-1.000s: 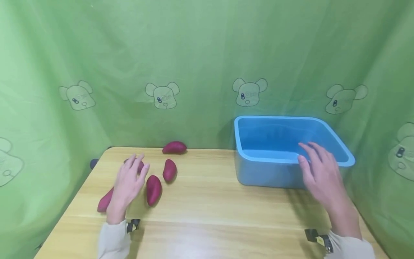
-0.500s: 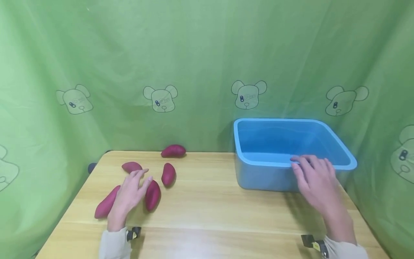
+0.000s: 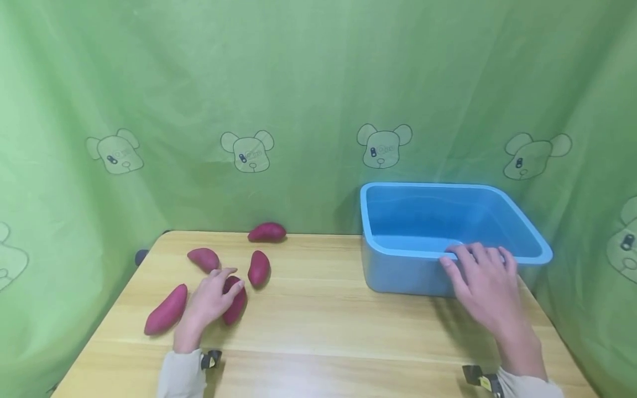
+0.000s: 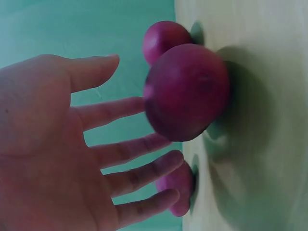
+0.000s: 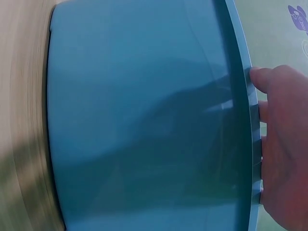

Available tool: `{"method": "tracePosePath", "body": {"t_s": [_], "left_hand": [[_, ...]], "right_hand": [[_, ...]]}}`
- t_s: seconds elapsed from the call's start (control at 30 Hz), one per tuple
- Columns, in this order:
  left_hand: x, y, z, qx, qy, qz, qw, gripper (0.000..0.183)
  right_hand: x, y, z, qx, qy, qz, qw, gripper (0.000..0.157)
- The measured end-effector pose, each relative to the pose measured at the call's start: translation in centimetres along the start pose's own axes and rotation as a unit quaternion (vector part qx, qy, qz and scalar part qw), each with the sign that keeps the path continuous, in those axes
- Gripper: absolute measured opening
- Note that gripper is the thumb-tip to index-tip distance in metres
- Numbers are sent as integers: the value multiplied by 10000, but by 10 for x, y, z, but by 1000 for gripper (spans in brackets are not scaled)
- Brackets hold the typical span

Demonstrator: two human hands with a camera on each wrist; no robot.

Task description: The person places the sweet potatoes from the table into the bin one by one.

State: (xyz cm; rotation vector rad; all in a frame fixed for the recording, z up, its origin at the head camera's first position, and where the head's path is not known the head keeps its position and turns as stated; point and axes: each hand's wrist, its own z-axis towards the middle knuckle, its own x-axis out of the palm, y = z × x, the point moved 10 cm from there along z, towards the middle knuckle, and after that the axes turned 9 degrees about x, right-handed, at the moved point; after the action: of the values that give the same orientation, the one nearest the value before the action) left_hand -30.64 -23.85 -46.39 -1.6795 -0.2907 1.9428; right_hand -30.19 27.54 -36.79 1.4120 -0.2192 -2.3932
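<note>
My left hand (image 3: 206,304) reaches over the nearest purple-red sweet potato (image 3: 235,310), partly covering it. In the left wrist view, the fingers stretch out behind this sweet potato (image 4: 188,94) and the thumb stands apart from it. A longer sweet potato (image 3: 166,310) lies left of that hand; another (image 3: 203,258) is just beyond its fingers. On the right, my right hand (image 3: 490,290) holds the near rim of a blue plastic bin (image 3: 398,273). The right wrist view shows the thumb touching the rim (image 5: 252,120), with the fingertips hidden behind it.
Further sweet potatoes lie toward the back, one (image 3: 259,269) mid-left and one (image 3: 267,232) at the far edge. The wooden table (image 3: 318,331) is bounded by a green curtain (image 3: 308,83). A dark round object (image 3: 141,256) shows beyond the table's left edge.
My left hand has moved down and right onto the nearest sweet potato, uncovering the longer one. The right hand has come down from above the bin onto its near rim.
</note>
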Motion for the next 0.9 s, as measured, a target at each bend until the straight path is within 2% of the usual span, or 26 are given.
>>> {"method": "tracePosePath", "body": {"t_s": [0.2, 0.47, 0.9], "left_hand": [[10, 4, -3, -324, 366, 188, 9986, 60], [18, 9, -7, -801, 723, 136, 9941, 79], [26, 9, -6, -652, 777, -204, 9946, 78]], "right_hand": [[1, 0, -1, 14, -24, -44, 10000, 32], [1, -1, 0, 6, -64, -106, 9999, 33], [2, 0, -1, -4, -62, -124, 9999, 33]]}}
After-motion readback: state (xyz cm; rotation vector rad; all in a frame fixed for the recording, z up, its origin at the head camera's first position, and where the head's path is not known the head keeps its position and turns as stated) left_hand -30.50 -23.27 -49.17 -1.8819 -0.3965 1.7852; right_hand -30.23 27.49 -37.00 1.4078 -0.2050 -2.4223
